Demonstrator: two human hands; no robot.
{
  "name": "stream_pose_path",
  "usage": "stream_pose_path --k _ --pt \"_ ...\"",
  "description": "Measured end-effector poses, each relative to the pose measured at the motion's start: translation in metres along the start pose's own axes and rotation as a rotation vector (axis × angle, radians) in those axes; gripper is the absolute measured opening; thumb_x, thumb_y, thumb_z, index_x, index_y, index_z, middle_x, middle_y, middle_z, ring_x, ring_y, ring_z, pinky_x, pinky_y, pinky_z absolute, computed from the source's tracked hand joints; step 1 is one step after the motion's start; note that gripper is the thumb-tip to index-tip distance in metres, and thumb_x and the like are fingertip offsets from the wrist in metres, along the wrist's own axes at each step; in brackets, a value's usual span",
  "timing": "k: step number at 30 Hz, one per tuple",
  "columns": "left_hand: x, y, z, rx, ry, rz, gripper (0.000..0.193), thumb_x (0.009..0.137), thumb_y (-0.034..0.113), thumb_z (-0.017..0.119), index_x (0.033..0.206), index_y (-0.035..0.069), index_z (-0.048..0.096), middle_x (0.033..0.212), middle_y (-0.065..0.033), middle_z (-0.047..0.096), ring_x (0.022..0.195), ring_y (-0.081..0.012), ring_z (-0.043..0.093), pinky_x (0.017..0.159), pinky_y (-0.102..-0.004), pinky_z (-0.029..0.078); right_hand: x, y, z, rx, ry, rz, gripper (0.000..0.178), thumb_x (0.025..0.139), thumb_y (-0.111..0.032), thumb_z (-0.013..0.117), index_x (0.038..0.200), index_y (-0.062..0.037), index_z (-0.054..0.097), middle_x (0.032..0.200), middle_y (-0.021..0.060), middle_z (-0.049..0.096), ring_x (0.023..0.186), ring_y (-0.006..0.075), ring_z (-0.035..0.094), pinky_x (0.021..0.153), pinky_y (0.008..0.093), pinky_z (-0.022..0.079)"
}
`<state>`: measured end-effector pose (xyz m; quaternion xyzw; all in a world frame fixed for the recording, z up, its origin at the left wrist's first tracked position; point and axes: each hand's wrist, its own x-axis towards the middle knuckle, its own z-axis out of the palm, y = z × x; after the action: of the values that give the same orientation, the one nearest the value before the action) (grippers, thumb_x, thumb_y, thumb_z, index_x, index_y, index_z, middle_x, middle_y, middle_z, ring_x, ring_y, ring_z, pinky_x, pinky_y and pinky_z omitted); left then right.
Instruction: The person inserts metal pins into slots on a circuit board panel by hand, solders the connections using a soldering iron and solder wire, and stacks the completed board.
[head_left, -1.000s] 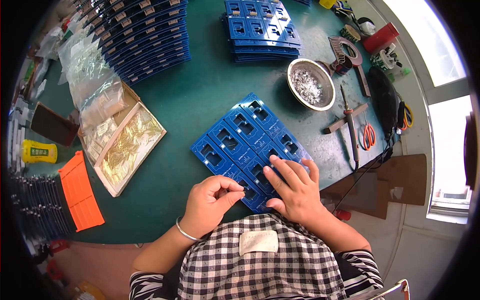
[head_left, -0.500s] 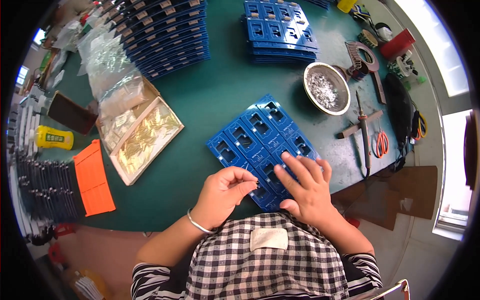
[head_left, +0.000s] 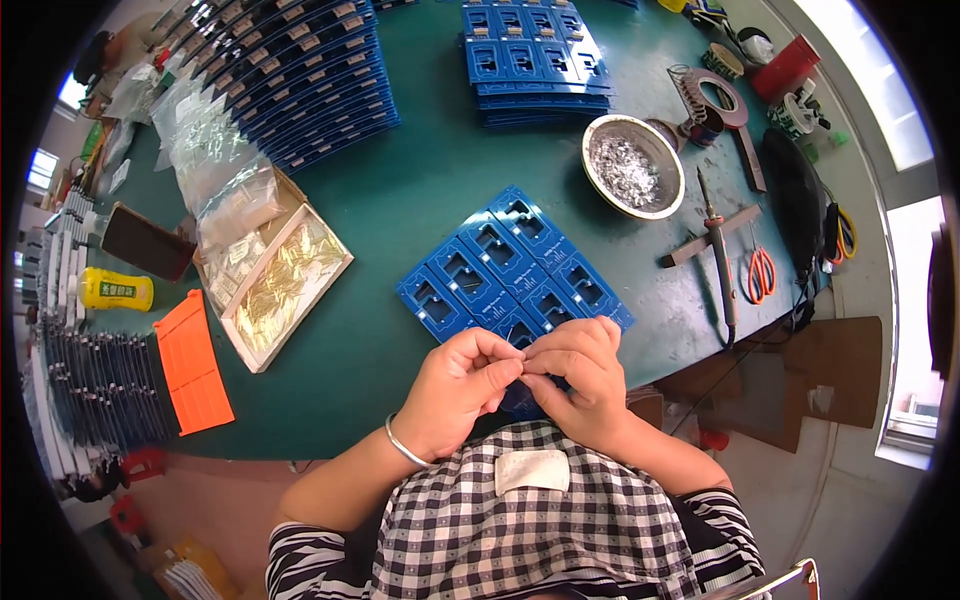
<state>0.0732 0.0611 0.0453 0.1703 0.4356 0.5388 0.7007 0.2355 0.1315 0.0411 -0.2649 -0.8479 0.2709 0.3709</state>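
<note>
A blue panel of circuit boards (head_left: 475, 235) with square cut-outs lies at an angle on the green table before me. Above its near edge, my left hand (head_left: 455, 390) is closed in a pinch of thumb and forefinger. The fingertips of my right hand (head_left: 582, 378), also pinched, meet those of the left. Whatever small piece sits between them is mostly hidden; a thin light sliver shows just above the left fingertips. Both hands cover the near part of the panel.
An open box (head_left: 290, 290) of thin golden pins stands left, beside an orange plastic piece (head_left: 192, 365). Stacked blue boards (head_left: 530, 60) lie at the back. To the right are a bowl (head_left: 632, 168) of silvery scraps, a soldering iron (head_left: 718, 250) and orange-handled scissors (head_left: 760, 275).
My right hand has lifted off the panel and moved left, its spread fingers closing to a pinch against the left fingertips. The whole view has shifted slightly.
</note>
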Motion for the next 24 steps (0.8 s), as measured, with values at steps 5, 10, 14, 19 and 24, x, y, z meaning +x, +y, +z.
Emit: stream_pose_path --k 5,10,14,19,24 --pt "0.000 0.002 0.004 0.074 -0.043 0.013 0.007 0.089 0.003 0.061 0.096 0.002 0.058 0.082 -0.0055 0.062 0.058 -0.0058 0.048 0.052 -0.0169 0.040 -0.006 0.001 -0.003 0.266 0.019 0.081 0.017 0.073 0.003 0.064 0.083 -0.0081 0.055 0.094 0.0071 0.064 0.085 0.0211 0.057 0.081 0.0359 0.040" --pt "-0.003 0.007 -0.007 0.122 0.037 0.106 0.009 0.087 -0.001 0.061 0.094 0.001 0.057 0.081 -0.0085 0.063 0.056 -0.0067 0.049 0.050 -0.0177 0.039 0.001 0.015 -0.030 0.579 0.198 0.420 0.007 0.091 0.002 0.048 0.094 -0.0011 0.044 0.094 0.0120 0.057 0.079 0.0124 0.054 0.071 0.0263 0.047" --pt "-0.002 0.007 -0.015 0.178 0.042 0.105 0.008 0.088 0.003 0.064 0.095 0.002 0.061 0.077 -0.0014 0.061 0.058 -0.0042 0.050 0.052 -0.0171 0.041 0.007 0.029 -0.052 0.113 -0.063 0.386 0.009 0.086 0.004 0.056 0.093 -0.0009 0.056 0.088 0.0103 0.056 0.077 0.0209 0.056 0.068 0.0316 0.048" --pt "0.001 0.006 -0.018 0.239 0.028 0.143 0.009 0.087 0.003 0.064 0.095 0.002 0.061 0.078 -0.0002 0.061 0.057 -0.0029 0.049 0.051 -0.0162 0.040 0.007 0.024 -0.050 -0.098 -0.309 0.198 0.025 0.077 0.009 0.059 0.097 -0.0034 0.065 0.088 0.0110 0.056 0.084 0.0305 0.056 0.076 0.0366 0.048" --pt "0.004 0.008 -0.014 0.534 0.061 0.330 0.008 0.084 0.003 0.067 0.092 0.003 0.064 0.078 -0.0026 0.062 0.064 -0.0074 0.057 0.056 -0.0200 0.046 0.012 0.022 -0.040 -0.172 -0.253 0.180 0.039 0.075 0.011 0.059 0.112 -0.0022 0.059 0.081 0.0088 0.057 0.078 0.0256 0.056 0.071 0.0328 0.047"
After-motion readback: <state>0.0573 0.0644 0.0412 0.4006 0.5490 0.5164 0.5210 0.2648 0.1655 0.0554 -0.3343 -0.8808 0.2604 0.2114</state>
